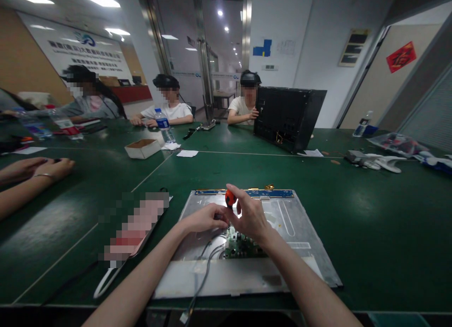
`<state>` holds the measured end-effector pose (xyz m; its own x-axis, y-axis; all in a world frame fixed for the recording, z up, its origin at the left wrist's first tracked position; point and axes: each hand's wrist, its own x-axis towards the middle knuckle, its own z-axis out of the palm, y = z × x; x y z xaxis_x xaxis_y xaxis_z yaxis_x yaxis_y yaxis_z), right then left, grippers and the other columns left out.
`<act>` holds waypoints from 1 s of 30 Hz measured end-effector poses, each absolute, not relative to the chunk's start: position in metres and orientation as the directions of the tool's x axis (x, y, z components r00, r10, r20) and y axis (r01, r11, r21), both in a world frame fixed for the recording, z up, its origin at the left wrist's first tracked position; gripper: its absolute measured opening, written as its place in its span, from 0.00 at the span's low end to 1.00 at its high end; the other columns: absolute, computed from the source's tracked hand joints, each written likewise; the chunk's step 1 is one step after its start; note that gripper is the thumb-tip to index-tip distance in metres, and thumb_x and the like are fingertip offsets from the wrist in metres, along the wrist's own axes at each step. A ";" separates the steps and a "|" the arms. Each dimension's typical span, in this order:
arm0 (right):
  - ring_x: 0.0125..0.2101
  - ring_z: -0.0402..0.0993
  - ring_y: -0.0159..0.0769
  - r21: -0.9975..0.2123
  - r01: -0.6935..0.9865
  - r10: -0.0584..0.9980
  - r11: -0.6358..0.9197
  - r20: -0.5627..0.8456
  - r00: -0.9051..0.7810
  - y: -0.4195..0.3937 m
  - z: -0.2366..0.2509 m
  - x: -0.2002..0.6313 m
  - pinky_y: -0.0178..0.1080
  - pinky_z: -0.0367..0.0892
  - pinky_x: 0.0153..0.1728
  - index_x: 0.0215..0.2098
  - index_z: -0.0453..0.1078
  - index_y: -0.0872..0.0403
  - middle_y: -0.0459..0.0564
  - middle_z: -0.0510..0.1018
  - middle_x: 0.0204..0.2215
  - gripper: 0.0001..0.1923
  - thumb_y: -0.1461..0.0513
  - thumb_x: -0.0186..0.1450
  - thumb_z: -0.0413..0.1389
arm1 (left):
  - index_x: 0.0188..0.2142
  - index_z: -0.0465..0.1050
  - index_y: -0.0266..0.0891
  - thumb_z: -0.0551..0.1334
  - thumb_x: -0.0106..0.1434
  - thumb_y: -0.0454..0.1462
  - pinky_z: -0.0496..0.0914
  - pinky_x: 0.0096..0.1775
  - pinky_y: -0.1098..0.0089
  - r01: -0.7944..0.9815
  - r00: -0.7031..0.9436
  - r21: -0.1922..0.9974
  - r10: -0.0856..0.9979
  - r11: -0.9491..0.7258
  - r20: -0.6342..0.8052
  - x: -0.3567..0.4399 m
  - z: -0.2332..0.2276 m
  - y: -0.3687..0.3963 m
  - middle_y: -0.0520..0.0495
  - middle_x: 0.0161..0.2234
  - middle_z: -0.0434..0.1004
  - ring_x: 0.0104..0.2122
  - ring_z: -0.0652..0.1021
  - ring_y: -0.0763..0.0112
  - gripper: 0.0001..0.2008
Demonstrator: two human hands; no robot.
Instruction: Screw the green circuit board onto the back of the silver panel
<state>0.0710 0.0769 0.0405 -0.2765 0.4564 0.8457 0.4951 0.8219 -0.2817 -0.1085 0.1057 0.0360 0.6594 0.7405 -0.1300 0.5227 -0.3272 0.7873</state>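
My right hand [250,215] grips a screwdriver [230,198] with an orange and black handle, held upright over a green circuit board [242,247]. Beside it, my left hand [206,217] has its fingers curled together near the screwdriver's lower end; what they pinch, if anything, is hidden. The board sits on the silvery metal back of a flat display panel [303,225], which lies on the table before me. Grey cables [204,275] run from the board over the panel's near edge and end in a white connector [184,317].
On the green table [381,232], a long blurred-out item [137,228] with a white loop lies left of the panel. Farther off are a white box [143,148], a water bottle [162,122] and a black casing [287,117] held by a co-worker. Another person's hands [52,169] rest at left.
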 end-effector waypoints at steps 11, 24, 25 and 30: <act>0.22 0.70 0.29 -0.290 0.485 0.458 0.825 0.846 -0.274 0.075 0.042 0.071 0.32 0.70 0.24 0.64 0.48 0.53 0.50 0.76 0.37 0.30 0.65 0.64 0.48 | 0.23 0.71 0.36 0.63 0.53 0.36 0.62 0.30 0.74 0.506 0.695 0.785 0.708 -0.357 -0.126 -0.109 0.037 0.109 0.54 0.23 0.68 0.26 0.67 0.72 0.05; 0.23 0.70 0.31 -0.282 0.502 0.470 0.817 0.831 -0.297 0.076 0.042 0.071 0.33 0.66 0.22 0.64 0.47 0.50 0.48 0.75 0.35 0.31 0.63 0.65 0.50 | 0.25 0.72 0.36 0.64 0.52 0.38 0.63 0.32 0.72 0.492 0.678 0.795 0.729 -0.356 -0.094 -0.109 0.035 0.108 0.53 0.25 0.70 0.28 0.69 0.70 0.06; 0.24 0.70 0.30 -0.290 0.498 0.476 0.817 0.828 -0.298 0.076 0.042 0.072 0.33 0.67 0.23 0.65 0.46 0.50 0.49 0.75 0.36 0.31 0.64 0.64 0.50 | 0.25 0.72 0.36 0.64 0.53 0.38 0.63 0.32 0.72 0.487 0.686 0.797 0.721 -0.358 -0.095 -0.109 0.035 0.108 0.53 0.25 0.69 0.28 0.69 0.70 0.06; 0.22 0.71 0.29 -0.321 0.483 0.493 0.815 0.822 -0.286 0.076 0.039 0.071 0.33 0.70 0.25 0.64 0.46 0.52 0.50 0.76 0.37 0.33 0.65 0.63 0.49 | 0.25 0.72 0.36 0.63 0.54 0.37 0.62 0.30 0.74 0.476 0.709 0.806 0.696 -0.352 -0.115 -0.110 0.033 0.110 0.54 0.23 0.68 0.26 0.67 0.72 0.06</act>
<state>0.0707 0.0760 0.0390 -0.2863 0.4929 0.8216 0.4825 0.8150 -0.3208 -0.1105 0.1104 0.0334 0.7091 0.6956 -0.1153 0.4762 -0.3518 0.8059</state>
